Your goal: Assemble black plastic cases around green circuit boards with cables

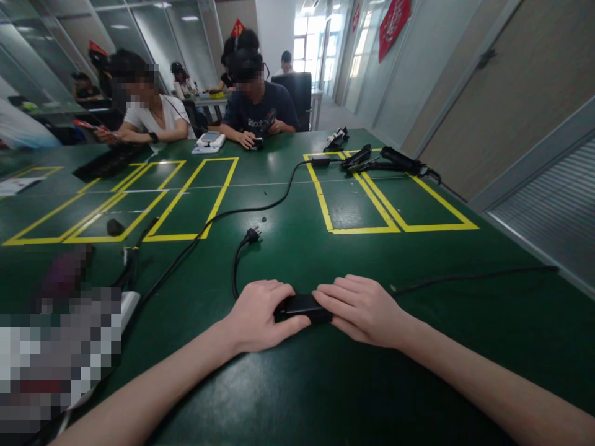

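A black power adapter (304,306) lies on the green table (260,396) right in front of me. My left hand (264,313) grips its left end, thumb along the near side and fingers over the top. From the other side my right hand (357,306) closes over the right end, fingers together. Parts of the adapter are hidden beneath both hands. A short black cord with a plug (252,235) curves up from beside my left hand, prongs pointing right. Past my right hand, a thin black cable (474,277) runs toward the table's right edge.
Yellow tape outlines (365,231) mark the table. A long black cord (246,210) crosses to a small black box (320,161). Black folded gear (402,160) lies at the far right. Blurred items (60,353) sit at the left. Two people (260,108) work across the table.
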{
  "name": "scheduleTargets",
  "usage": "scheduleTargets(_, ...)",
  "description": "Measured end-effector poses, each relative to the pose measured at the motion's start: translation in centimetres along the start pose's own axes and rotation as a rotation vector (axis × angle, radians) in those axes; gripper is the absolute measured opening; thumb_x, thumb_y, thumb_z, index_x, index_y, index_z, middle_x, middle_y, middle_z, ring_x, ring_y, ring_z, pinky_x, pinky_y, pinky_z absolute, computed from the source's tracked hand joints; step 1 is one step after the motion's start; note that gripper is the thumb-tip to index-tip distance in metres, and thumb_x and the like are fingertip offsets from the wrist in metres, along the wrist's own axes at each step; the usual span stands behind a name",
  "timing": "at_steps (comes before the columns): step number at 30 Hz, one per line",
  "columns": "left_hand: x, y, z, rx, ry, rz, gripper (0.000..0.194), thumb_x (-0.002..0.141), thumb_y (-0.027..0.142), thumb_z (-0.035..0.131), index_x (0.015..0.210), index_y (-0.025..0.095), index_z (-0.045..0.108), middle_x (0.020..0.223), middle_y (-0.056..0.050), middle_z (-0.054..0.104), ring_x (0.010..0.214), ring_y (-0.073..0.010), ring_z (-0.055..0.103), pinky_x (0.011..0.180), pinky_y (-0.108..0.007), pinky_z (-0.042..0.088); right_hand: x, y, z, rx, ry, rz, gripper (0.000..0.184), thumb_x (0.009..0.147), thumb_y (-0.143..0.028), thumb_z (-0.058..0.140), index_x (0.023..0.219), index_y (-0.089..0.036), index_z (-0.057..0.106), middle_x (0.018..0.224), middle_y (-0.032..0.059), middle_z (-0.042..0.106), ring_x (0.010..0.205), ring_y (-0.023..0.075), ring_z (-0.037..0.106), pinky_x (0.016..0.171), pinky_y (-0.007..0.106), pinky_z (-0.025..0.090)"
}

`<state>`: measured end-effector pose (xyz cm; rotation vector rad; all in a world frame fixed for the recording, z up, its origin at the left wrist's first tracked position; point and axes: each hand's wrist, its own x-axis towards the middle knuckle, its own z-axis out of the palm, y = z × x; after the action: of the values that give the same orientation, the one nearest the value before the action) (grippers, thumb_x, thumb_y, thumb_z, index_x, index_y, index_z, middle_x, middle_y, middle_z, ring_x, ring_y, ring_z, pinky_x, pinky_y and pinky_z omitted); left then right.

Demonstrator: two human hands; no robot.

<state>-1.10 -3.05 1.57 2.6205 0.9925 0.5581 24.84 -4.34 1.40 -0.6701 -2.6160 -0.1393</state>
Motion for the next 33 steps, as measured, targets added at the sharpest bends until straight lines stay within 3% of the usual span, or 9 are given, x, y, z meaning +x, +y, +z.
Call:
scheduleTargets(5, 0.1, 0.5, -0.6, -0.148, -0.103, -0.184, 0.048, 0.101, 0.056, 0.054, 0.07, 0.019, 0.06, 0.061, 0.003, 0.059, 0.056, -0.0145, 0.056, 0.055, -0.026, 0.034, -0.3, -0.1, -0.3, -0.116, 0.074, -0.078, 0.031, 0.104, -0.012, 0.042, 0.118, -0.019, 0.069, 0.109, 0.0114, 0.079, 0.081, 0.0191, 0.07, 0.066, 0.032, 0.053)
scheduleTargets(9, -0.2, 0.6, -0.6, -0.24, -0.031, -0.227, 0.044, 0.092, 0.059, 0.069, 0.075, 0.019, 0.058, 0.063, 0.006, 0.056, 0.054, -0.0116, 0.052, 0.053, -0.023, 0.033, -0.3, 0.2, -0.3, -0.121, 0.079, -0.103, 0.025, 0.103, -0.012, 0.049, 0.107, -0.024, 0.071, 0.11, 0.007, 0.079, 0.078, 0.0159, 0.069, 0.063, 0.029, 0.052)
scheduleTargets(13, -0.6, 0.2, -0.1, -0.039, 0.133, -0.031, 0.047, 0.096, 0.061, 0.064, 0.077, 0.019, 0.055, 0.066, 0.003, 0.057, 0.056, -0.0126, 0.051, 0.054, -0.025, 0.035, -0.4, 0.8, -0.4, -0.078, 0.04, -0.105, 0.03, 0.102, -0.012, 0.047, 0.121, -0.022, 0.068, 0.115, 0.0092, 0.078, 0.078, 0.016, 0.07, 0.063, 0.029, 0.053)
scheduleTargets(17, -0.6, -0.2, 0.1, 0.186, 0.213, 0.199, 0.045, 0.105, 0.054, 0.053, 0.077, 0.019, 0.057, 0.067, 0.0, 0.058, 0.062, -0.0152, 0.054, 0.057, -0.028, 0.037, -0.4, 0.7, -0.3, 0.155, -0.018, 0.042, 0.049, 0.099, -0.028, 0.055, 0.146, -0.013, 0.052, 0.119, 0.015, 0.075, 0.095, 0.0227, 0.073, 0.078, 0.036, 0.059)
scheduleTargets(21, -0.4, 0.0, -0.1, 0.265, 0.249, 0.333, 0.042, 0.106, 0.047, 0.054, 0.075, 0.019, 0.057, 0.064, 0.0, 0.058, 0.061, -0.0154, 0.054, 0.057, -0.03, 0.036, -0.1, 0.0, -0.2, 0.233, -0.048, 0.102, 0.029, 0.1, -0.031, 0.058, 0.123, -0.014, 0.065, 0.097, 0.0109, 0.077, 0.083, 0.0214, 0.073, 0.072, 0.033, 0.057)
scheduleTargets(25, -0.3, 0.1, -0.6, 0.215, 0.311, 0.306, 0.031, 0.102, 0.047, 0.061, 0.092, 0.018, 0.063, 0.074, -0.003, 0.067, 0.068, -0.0175, 0.061, 0.063, -0.031, 0.044, -0.1, -0.3, -0.5, 0.263, -0.024, 0.153, 0.024, 0.102, -0.032, 0.055, 0.114, -0.015, 0.066, 0.089, 0.0097, 0.076, 0.075, 0.021, 0.072, 0.066, 0.032, 0.054)
scheduleTargets(27, -0.3, 0.1, -0.8, 0.197, 0.422, 0.286, 0.021, 0.1, 0.035, 0.064, 0.111, 0.018, 0.063, 0.093, -0.007, 0.075, 0.084, -0.0216, 0.068, 0.077, -0.036, 0.051, -0.3, 0.2, -0.8, 0.36, 0.026, 0.25, 0.023, 0.102, -0.033, 0.055, 0.112, -0.016, 0.066, 0.088, 0.0084, 0.076, 0.072, 0.0201, 0.071, 0.063, 0.031, 0.053)
scheduleTargets(30, -0.4, 0.2, -1.2, 0.186, 0.581, 0.274, 0.037, 0.093, 0.018, 0.064, 0.129, 0.024, 0.058, 0.116, -0.009, 0.076, 0.104, -0.0261, 0.069, 0.095, -0.044, 0.051, -0.9, 1.5, -1.5, 0.612, 0.14, 0.55, 0.026, 0.1, -0.041, 0.056, 0.109, -0.019, 0.067, 0.076, 0.0031, 0.072, 0.056, 0.0168, 0.064, 0.052, 0.028, 0.049)
scheduleTargets(33, -0.5, 0.2, -1.3, 0.149, 0.565, 0.27, 0.038, 0.092, 0.015, 0.062, 0.128, 0.026, 0.059, 0.114, -0.007, 0.077, 0.103, -0.0253, 0.071, 0.095, -0.044, 0.054, -1.4, 3.3, -2.6, 0.858, 0.327, 0.859, 0.037, 0.094, -0.056, 0.06, 0.105, -0.02, 0.066, 0.072, 0.0023, 0.071, 0.036, 0.0108, 0.042, 0.036, 0.027, 0.031)
